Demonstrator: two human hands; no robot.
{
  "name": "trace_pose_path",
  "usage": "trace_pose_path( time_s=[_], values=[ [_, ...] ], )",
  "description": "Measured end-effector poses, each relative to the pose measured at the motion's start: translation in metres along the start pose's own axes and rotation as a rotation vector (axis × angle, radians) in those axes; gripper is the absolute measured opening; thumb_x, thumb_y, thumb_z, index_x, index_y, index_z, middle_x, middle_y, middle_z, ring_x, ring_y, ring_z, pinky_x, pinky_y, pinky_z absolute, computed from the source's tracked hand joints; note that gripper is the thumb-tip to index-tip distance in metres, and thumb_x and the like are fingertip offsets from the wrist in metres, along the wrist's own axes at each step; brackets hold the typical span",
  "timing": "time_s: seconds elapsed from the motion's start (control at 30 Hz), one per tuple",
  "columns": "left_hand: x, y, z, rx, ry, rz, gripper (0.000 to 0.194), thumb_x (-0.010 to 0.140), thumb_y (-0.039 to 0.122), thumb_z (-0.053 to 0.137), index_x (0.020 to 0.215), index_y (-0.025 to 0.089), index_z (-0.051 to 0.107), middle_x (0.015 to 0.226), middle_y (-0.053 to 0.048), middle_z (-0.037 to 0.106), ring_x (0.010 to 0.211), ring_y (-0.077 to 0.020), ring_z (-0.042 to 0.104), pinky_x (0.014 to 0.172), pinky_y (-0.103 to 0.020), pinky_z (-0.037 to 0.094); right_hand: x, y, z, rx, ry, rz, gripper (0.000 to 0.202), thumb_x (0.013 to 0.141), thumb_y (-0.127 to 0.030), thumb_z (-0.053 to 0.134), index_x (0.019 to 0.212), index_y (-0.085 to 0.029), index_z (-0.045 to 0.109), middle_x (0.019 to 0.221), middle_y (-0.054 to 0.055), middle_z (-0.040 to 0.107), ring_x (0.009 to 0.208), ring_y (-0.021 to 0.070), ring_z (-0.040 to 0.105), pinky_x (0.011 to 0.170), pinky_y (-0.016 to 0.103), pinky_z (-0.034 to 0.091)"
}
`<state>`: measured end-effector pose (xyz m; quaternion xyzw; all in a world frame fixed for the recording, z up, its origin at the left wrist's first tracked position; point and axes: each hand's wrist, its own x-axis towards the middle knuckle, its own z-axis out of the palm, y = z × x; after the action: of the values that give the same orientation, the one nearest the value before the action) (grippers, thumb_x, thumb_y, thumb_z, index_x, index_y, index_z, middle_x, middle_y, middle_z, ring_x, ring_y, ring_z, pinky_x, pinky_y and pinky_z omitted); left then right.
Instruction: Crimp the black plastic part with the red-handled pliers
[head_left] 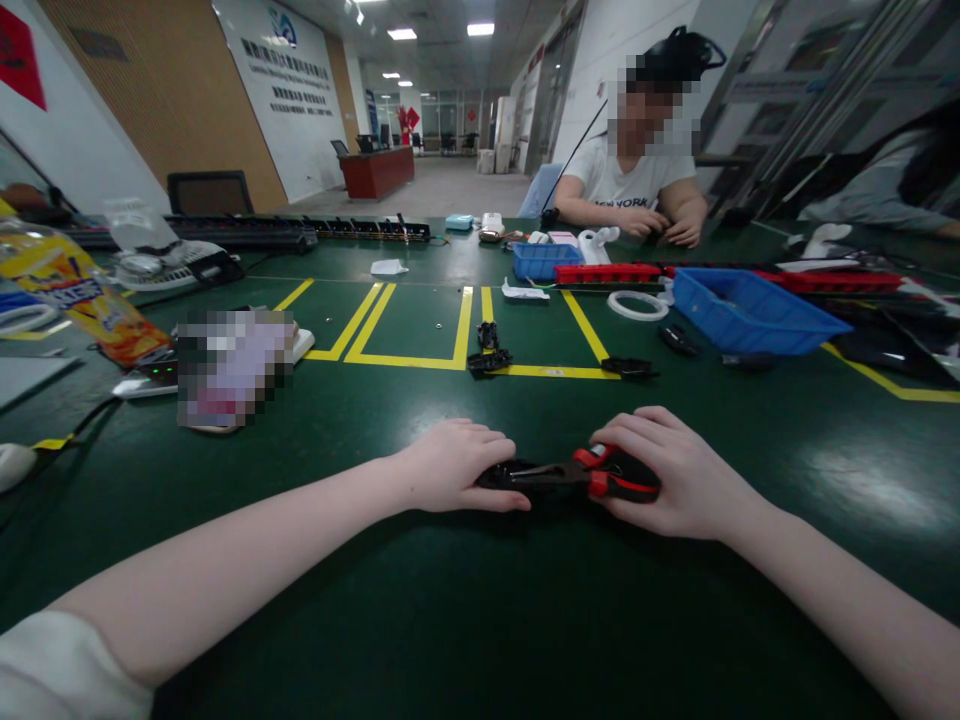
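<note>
My left hand (459, 468) is closed around a small black part (499, 474), holding it just over the green table (420, 620). My fingers cover much of it, so its exact kind is unclear. In my right hand (671, 475) are pliers (596, 478) with red and black handles, gripped from the right. Their dark jaws point left and meet the black part near my left fingertips. Whether the jaws are closed on it cannot be made out. Beyond my hands lie similar small black parts (489, 358), and another one (630, 368) sits farther right.
Yellow tape (405, 362) marks out boxes on the table. A blue bin (757, 315) stands right, with a smaller blue bin (546, 262) farther back. To the left are a blurred phone (232, 370) and a yellow snack bag (82, 290). A person (637, 170) sits across the table.
</note>
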<state>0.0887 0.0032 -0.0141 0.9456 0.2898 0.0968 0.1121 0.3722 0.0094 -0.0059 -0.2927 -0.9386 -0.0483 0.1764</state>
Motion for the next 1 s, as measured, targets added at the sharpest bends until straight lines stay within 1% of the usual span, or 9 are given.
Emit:
trace_pose_path(
  time_s=[0.33, 0.57, 0.87, 1.0],
  values=[
    [-0.0004, 0.0002, 0.0011, 0.020, 0.009, -0.001, 0.042, 0.091, 0.059, 0.045, 0.084, 0.018, 0.053, 0.078, 0.000, 0.060, 0.068, -0.0157, 0.055, 0.062, -0.027, 0.036, 0.0004, -0.0026, -0.0020, 0.011, 0.000, 0.026, 0.035, 0.073, -0.039, 0.065, 0.100, -0.018, 0.060, 0.088, 0.008, 0.068, 0.075, 0.0207, 0.062, 0.076, 0.039, 0.045],
    [0.0001, 0.0006, 0.0008, 0.041, 0.010, -0.004, 0.043, 0.091, 0.060, 0.045, 0.083, 0.018, 0.052, 0.078, -0.001, 0.060, 0.068, -0.0163, 0.055, 0.062, -0.028, 0.037, -0.0029, 0.0014, 0.0031, -0.050, 0.063, -0.025, 0.041, 0.072, -0.039, 0.066, 0.104, -0.015, 0.059, 0.095, 0.011, 0.069, 0.084, 0.0240, 0.063, 0.078, 0.040, 0.045],
    [-0.0004, 0.0006, 0.0015, 0.006, 0.021, -0.001, 0.041, 0.090, 0.058, 0.047, 0.084, 0.018, 0.052, 0.079, 0.000, 0.060, 0.068, -0.0158, 0.055, 0.062, -0.027, 0.036, -0.0007, -0.0043, -0.0024, -0.048, 0.045, -0.042, 0.037, 0.073, -0.038, 0.065, 0.100, -0.014, 0.059, 0.088, 0.010, 0.068, 0.075, 0.0210, 0.061, 0.071, 0.037, 0.046],
    [-0.0008, 0.0007, 0.0011, 0.014, 0.016, -0.009, 0.041, 0.091, 0.058, 0.047, 0.084, 0.018, 0.052, 0.078, 0.000, 0.060, 0.068, -0.0159, 0.055, 0.062, -0.027, 0.037, -0.0007, -0.0050, -0.0019, -0.054, 0.049, -0.049, 0.037, 0.073, -0.037, 0.065, 0.100, -0.013, 0.059, 0.088, 0.010, 0.067, 0.074, 0.0206, 0.061, 0.071, 0.036, 0.046]
  ],
)
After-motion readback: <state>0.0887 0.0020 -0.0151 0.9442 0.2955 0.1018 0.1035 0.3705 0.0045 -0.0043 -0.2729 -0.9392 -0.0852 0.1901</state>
